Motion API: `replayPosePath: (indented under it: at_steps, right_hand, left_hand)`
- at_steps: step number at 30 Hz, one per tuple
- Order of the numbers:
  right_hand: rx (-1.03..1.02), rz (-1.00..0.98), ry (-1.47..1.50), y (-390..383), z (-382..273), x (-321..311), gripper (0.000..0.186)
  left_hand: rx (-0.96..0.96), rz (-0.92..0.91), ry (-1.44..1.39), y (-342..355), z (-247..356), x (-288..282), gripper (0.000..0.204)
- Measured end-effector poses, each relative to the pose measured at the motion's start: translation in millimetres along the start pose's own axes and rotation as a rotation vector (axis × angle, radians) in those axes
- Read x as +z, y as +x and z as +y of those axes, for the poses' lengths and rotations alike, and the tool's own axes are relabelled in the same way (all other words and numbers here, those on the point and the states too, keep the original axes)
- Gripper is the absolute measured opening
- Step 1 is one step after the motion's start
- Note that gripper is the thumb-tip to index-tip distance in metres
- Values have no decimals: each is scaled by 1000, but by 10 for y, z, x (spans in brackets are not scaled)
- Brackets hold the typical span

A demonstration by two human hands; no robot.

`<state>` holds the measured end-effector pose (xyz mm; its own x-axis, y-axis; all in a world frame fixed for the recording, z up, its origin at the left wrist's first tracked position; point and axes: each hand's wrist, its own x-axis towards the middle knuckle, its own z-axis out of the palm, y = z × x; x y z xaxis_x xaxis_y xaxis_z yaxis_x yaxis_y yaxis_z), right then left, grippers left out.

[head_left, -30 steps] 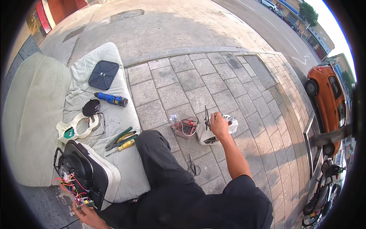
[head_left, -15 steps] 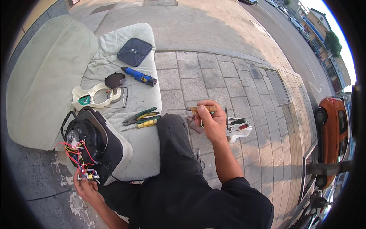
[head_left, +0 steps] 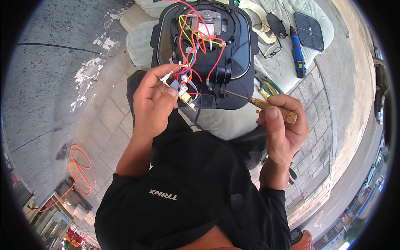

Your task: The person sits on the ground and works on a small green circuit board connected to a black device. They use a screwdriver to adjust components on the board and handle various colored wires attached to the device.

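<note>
An opened black appliance (head_left: 239, 93) with a motor (head_left: 210, 17) and a tangle of red, yellow and blue wires (head_left: 193, 43) lies before me. My left hand (head_left: 152, 106) pinches a small circuit board (head_left: 183, 96) at the appliance's near edge, with the wires still joined to it. In my right hand (head_left: 285, 129) is a thin-shafted screwdriver (head_left: 260, 104) with a worn wooden handle. Its shaft points left, and the tip is beside a black plastic bracket near the board. Whether the tip touches the bracket I cannot tell.
To the right on the pale cushion (head_left: 287, 12) lie a blue power screwdriver (head_left: 298, 56), a black vented plate (head_left: 309, 31), a cream plastic ring housing (head_left: 254, 12) and several pliers (head_left: 271, 86). An orange cord (head_left: 82, 171) coils on the paving at lower left.
My view has swung toward the appliance, which now lies in front of me. The screwdriver in my right hand has come over to the appliance. My left hand still holds the circuit board.
</note>
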<state>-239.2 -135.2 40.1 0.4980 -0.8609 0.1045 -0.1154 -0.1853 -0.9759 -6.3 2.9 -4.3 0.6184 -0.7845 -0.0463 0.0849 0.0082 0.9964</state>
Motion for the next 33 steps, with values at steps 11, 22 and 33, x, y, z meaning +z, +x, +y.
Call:
replayPosePath:
  at_steps: [11, 22, 33]
  right_hand:
    - [-151, -216, -112, 348, 96, 185, 18]
    - [-221, -354, -227, 493, 99, 323, 17]
    - [-145, -359, -252, 409, 149, 286, 17]
  left_hand:
    - [8, -154, -150, 32, -1, -82, 47]
    - [73, -193, -186, 67, -97, -120, 49]
    - [58, -194, -184, 62, -72, -116, 47]
